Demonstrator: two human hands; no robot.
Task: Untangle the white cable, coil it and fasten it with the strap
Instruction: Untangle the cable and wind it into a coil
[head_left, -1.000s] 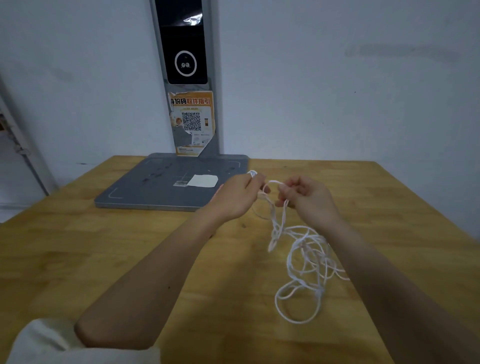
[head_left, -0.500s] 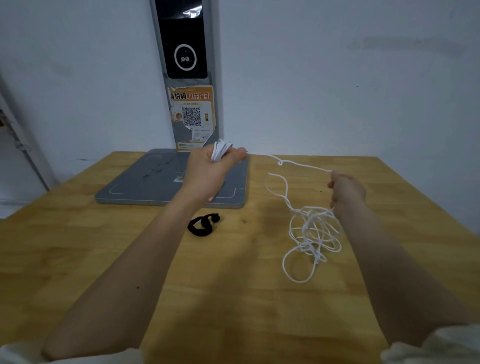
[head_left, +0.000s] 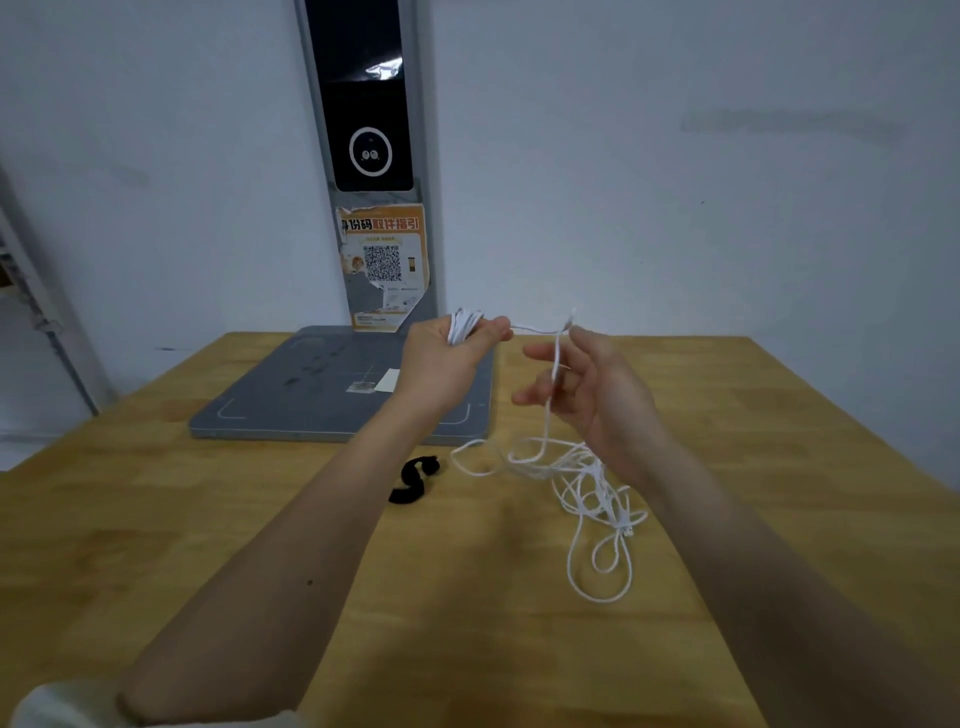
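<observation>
A wooden table (head_left: 208, 519) with a pale plank top carries a flat grey metal base plate (head_left: 311, 395) at its far edge, from which a grey post with a black screen panel (head_left: 366, 104) rises against the wall. On the post hangs a torn orange and white paper notice (head_left: 382, 265) with a QR code and Chinese characters, too small to read with certainty. The thin white cable (head_left: 587, 493) lies mostly in a loose tangle on the table at right. The left hand (head_left: 447, 358) has its fingers curled round a small bundle of coiled cable loops. The right hand (head_left: 597, 395) is held half open, fingers spread and relaxed, with a strand draped over them and running across to the left hand. A small black fabric strap (head_left: 413, 480) lies curled on the table, just left of the tangle.
</observation>
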